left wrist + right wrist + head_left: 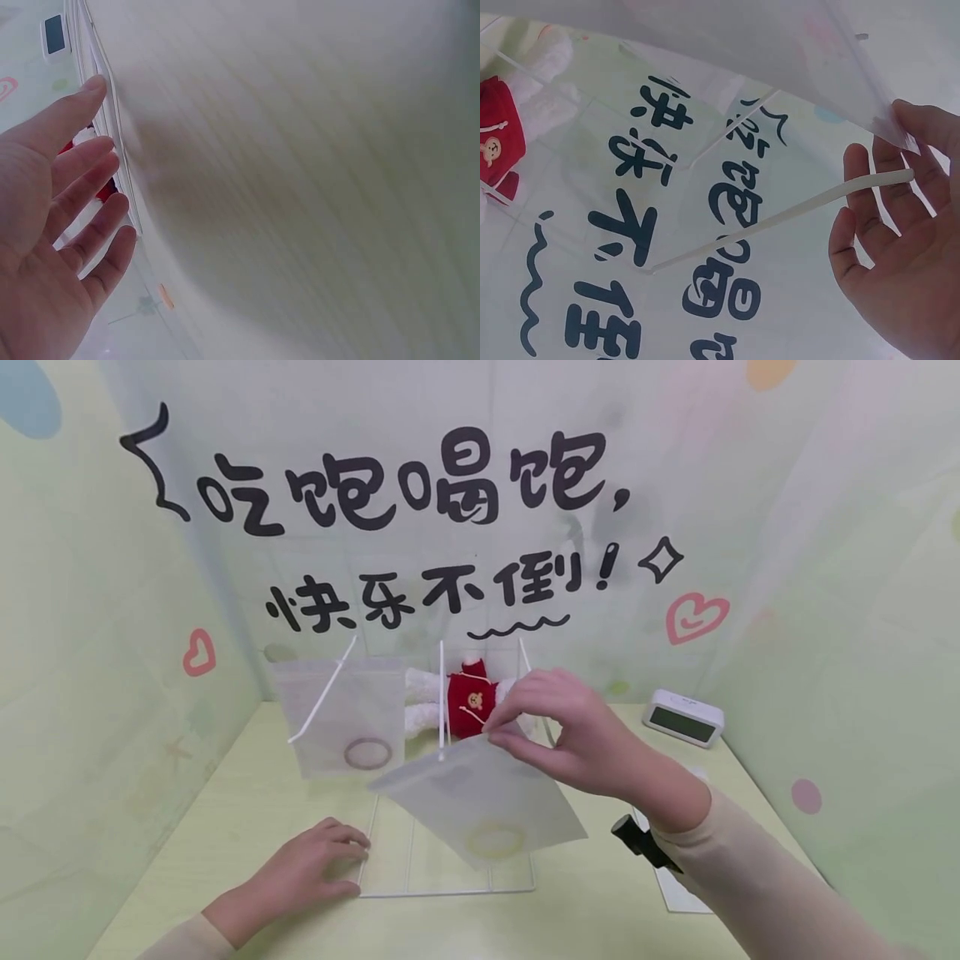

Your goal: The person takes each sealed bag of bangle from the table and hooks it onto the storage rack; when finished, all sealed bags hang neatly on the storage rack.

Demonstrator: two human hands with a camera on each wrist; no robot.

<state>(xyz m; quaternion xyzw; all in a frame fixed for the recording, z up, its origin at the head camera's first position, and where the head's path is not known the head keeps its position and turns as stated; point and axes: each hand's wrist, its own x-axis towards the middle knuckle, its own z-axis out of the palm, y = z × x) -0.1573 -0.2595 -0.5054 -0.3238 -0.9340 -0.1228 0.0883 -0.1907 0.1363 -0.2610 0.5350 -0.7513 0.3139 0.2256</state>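
My right hand [573, 739] pinches the top corner of a translucent zip bag [487, 802] between thumb and fingertips. This bag hangs tilted and has a yellowish ring [495, 841] inside. Its top edge is by the middle prong of a white wire rack [446, 893]; whether the prong passes through it I cannot tell. In the right wrist view a prong's bent tip [885, 178] lies close to the fingers. Another zip bag [337, 714], with a brownish ring [367, 753] inside, hangs at the left prong. My left hand [296, 868] touches the rack's base at its left side, fingers loosely extended.
Behind the rack lies a white plush toy in a red top [471, 697]. A white digital clock [682, 718] stands at the back right. A white flat item [682, 893] lies partly under the right forearm, near a black object [637, 837]. Printed walls surround the table.
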